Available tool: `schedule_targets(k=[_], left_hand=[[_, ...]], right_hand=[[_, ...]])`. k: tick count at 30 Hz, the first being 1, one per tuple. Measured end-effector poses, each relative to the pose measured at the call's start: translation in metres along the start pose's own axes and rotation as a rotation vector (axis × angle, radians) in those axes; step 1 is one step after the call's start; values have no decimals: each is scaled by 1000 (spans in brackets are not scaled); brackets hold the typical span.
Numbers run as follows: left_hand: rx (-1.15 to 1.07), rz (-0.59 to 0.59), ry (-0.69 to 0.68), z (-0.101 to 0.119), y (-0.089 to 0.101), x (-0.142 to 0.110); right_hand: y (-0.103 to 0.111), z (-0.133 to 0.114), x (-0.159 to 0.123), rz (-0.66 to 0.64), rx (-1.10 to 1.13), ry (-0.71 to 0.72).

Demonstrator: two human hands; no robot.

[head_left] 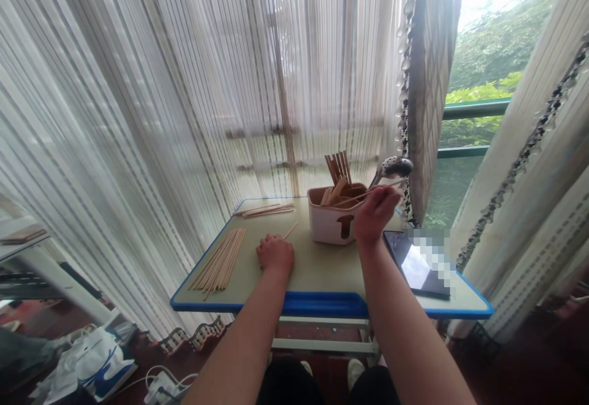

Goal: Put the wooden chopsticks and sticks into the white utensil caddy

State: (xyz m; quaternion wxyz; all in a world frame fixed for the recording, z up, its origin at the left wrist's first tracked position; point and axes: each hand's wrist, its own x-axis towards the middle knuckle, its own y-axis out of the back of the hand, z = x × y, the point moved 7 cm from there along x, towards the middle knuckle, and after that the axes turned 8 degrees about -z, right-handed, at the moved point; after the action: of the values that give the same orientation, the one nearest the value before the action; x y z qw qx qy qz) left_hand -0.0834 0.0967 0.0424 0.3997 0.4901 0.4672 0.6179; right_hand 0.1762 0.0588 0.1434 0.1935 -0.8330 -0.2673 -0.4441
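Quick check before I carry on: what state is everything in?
Left hand: lowered, fingers curled, grip unclear
Right hand: raised, closed on a thin stick
Utensil holder: upright, filled
Perforated ladle: leaning right
Near chopsticks: lying fanned out
Far chopsticks: lying loosely grouped
Glossy dark device: lying flat

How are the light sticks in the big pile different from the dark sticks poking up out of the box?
The light sticks lie flat on the table, but the dark sticks stand up in the box.
The light sticks are pale tan, while the dark sticks are brown.
You can see the light sticks from end to end, but the box hides the dark sticks' bottoms.
Both are bunches of thin, straight sticks.
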Motion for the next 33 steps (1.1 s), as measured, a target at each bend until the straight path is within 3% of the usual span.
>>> schedule_targets(k=[5,11,15,24,29,33], left_hand=[[2,-13,-11,0,0,-1],[-10,10,-13,-1,0,-1],[-8,12,-18,-1,0,0],[-56,14,-27,-3,-5,2],[-68,31,-36,-3,-3,2],[-60,33,-28,-3,-4,3]], right_hand=[[-14,-12,0,-99,-57,43],[11,-11,1,172,167,-119],[15,-14,2,212,245,-140],[-17,-10,1,-162,50,-30],[-29,-16,1,-267,-119,95],[-38,-16,-2,-358,-162,107]])
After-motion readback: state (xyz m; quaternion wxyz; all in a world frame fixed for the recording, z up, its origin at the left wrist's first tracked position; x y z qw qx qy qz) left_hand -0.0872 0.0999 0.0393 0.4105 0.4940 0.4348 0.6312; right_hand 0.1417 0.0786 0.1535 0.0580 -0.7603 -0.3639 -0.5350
